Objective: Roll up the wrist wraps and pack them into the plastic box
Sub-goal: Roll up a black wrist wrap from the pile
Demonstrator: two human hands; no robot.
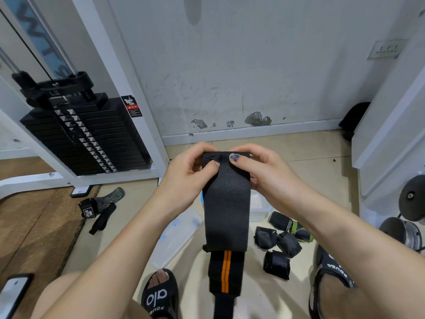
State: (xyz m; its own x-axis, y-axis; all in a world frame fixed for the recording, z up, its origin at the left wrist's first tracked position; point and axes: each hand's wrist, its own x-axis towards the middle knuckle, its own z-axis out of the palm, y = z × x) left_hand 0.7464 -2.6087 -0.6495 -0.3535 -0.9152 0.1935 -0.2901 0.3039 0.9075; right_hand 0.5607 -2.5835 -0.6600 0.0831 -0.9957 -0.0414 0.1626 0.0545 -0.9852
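A long black wrist wrap [226, 210] with an orange stripe lower down hangs in front of me, its top end folded over. My left hand [190, 173] pinches the top left corner, and my right hand [262, 171] pinches the top right, thumb pressed on the fold. Behind the wrap, on the floor, the clear plastic box [258, 207] shows at the right, mostly hidden. Its clear lid [177, 236] lies to the left. Several rolled black wraps [278, 247] sit on the floor to the right of the hanging wrap.
A black weight stack [87, 134] in a white frame stands at the left. Black straps [99, 210] lie on the floor near it. A phone [13, 293] lies at bottom left. My sandalled feet [161, 293] are below. Dumbbell plates [411, 217] sit at the right.
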